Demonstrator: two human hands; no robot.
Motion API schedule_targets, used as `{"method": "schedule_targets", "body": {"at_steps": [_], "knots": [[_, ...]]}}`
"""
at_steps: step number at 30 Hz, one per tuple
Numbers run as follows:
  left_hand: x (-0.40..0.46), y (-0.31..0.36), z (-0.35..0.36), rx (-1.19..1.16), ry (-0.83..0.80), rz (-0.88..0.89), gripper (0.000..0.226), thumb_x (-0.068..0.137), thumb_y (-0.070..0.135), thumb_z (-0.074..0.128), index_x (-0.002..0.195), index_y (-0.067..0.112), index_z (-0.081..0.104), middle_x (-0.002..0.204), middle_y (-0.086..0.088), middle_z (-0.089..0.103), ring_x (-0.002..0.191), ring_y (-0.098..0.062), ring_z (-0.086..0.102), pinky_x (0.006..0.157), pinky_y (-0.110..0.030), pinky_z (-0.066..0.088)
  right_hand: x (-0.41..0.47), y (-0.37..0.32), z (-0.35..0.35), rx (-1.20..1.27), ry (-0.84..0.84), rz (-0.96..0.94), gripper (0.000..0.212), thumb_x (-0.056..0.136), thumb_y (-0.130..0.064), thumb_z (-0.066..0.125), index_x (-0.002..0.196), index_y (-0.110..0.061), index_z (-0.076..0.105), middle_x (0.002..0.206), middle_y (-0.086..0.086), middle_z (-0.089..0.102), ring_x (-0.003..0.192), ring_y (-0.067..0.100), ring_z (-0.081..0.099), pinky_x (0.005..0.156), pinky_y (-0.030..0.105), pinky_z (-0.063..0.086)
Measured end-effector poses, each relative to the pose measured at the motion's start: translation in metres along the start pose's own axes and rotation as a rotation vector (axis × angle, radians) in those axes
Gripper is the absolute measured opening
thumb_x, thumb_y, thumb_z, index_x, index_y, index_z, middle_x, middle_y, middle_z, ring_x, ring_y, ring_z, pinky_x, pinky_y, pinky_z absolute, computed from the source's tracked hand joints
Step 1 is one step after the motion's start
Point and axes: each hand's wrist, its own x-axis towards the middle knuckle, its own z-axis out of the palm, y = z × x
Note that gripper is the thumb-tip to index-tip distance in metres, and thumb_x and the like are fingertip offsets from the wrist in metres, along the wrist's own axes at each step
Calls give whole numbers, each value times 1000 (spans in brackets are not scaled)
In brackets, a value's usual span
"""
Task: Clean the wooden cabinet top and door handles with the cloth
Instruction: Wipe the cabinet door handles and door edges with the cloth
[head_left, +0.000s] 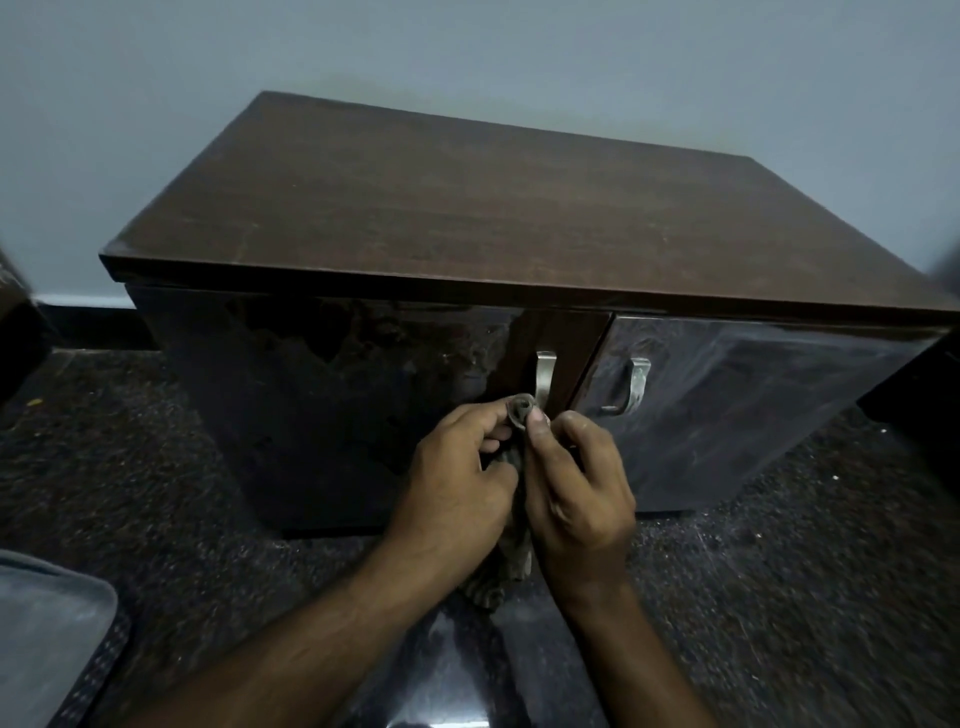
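Handle-cleaning step. Both hands are pinching a bunched cloth (521, 410) at the lower end of the left door handle (544, 375): the left hand (457, 467) is curling round the cloth and the right hand (576, 478) is pressing it with thumb and fingers. Next, the cloth probably needs rubbing along this handle, then the right door handle (635, 387).

Cloth (521, 410) before left handle (544, 375) (cabinet front)

The floor (156, 467) was dark, speckled and carpet-like. The wooden cabinet (467, 218) stood directly on it, against the wall. A small yellow fragment (34, 402) and scattered pale specks (835, 476) lay on the floor beside the cabinet.
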Motion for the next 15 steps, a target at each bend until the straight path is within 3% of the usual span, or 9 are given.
{"method": "schedule_targets", "body": {"at_steps": [4, 9, 13, 15], "knots": [[-1, 4, -1, 2, 15, -13, 59, 84, -6, 54, 131, 28, 58, 119, 17, 57, 107, 5, 53, 88, -5, 44, -5, 0, 0, 60, -7, 106, 23, 88, 3, 68, 111, 5, 73, 100, 20, 66, 88, 27, 66, 72, 37, 56], [2, 17, -5, -40, 56, 10, 42, 87, -1, 54, 116, 28, 68, 108, 14, 68, 100, 4, 63, 87, -19, 53, 30, -20, -16, 103, 144, 87, 25, 89, 5, 70, 114, 6, 71, 93, 15, 61, 85, 16, 58, 79, 16, 49], [6, 26, -2, 7, 126, 9, 42, 88, 0, 53, 115, 26, 70, 105, 14, 70, 98, 5, 63, 87, -15, 51, 18, -6, -4, 60, 121, 117, 20, 91, 5, 68, 111, 9, 72, 96, 20, 63, 88, 22, 62, 79, 24, 54], [7, 28, 1, 27, 164, 8, 43, 87, -2, 52, 116, 25, 70, 104, 13, 70, 97, 5, 62, 87, -14, 51, 5, 0, -3, 47, 79, 174, 17, 89, 5, 69, 106, 7, 73, 94, 16, 63, 86, 17, 61, 74, 24, 54]]}}
